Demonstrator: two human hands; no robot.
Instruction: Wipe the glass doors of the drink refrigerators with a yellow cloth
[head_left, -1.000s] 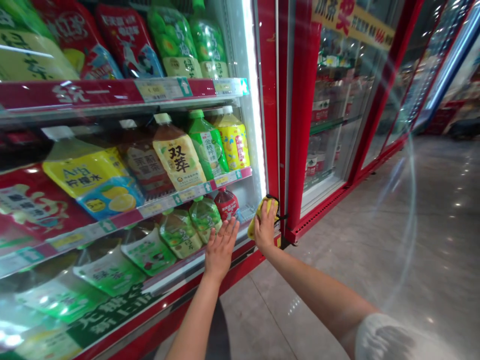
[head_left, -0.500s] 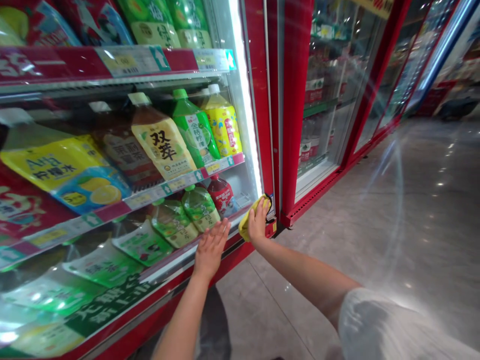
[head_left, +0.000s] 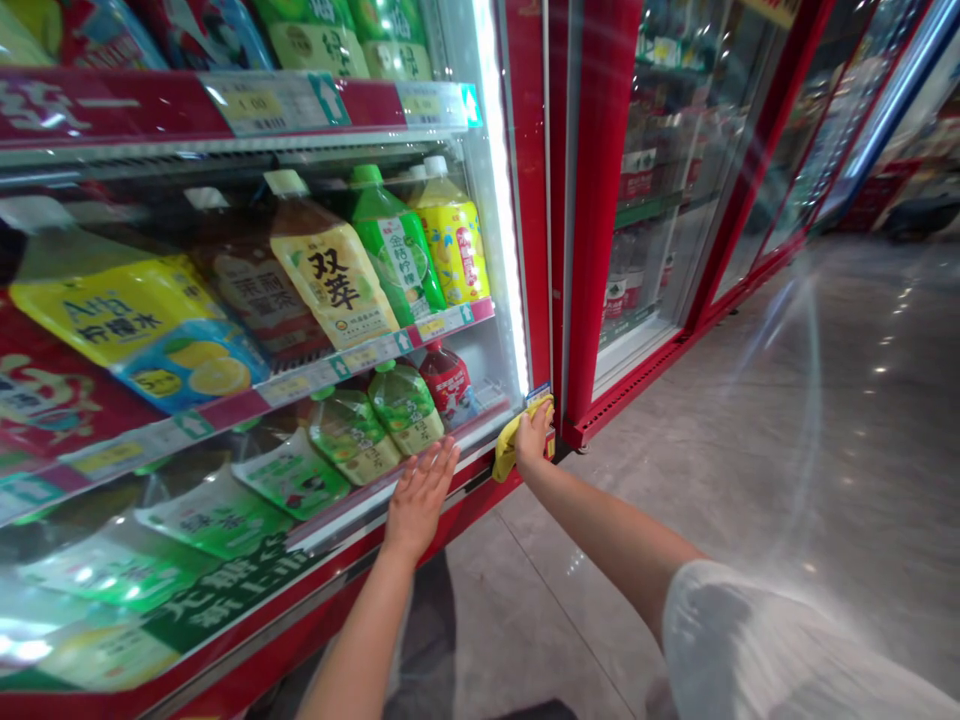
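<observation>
My right hand [head_left: 532, 437] presses a yellow cloth [head_left: 506, 449] against the lower right corner of a red-framed drinks fridge [head_left: 529, 180]. Its fingers are bent over the cloth. To the left, my left hand [head_left: 420, 497] lies flat against the lower part of the glass door, fingers stretched out and holding nothing. Behind the glass, just above that hand, stand green-capped bottles [head_left: 406, 408] and a small red-labelled bottle [head_left: 447, 383] on the bottom shelf.
More bottles, such as a yellow-labelled one [head_left: 451, 245], fill the shelves above. A second red fridge [head_left: 589, 230] stands to the right, with a narrow gap between the two. Shiny grey tiled floor [head_left: 750, 450] stretches along the row of fridges.
My right hand and the cloth have shifted slightly right, further onto the frame's corner. My left hand stays flat on the door. The view has moved a little.
</observation>
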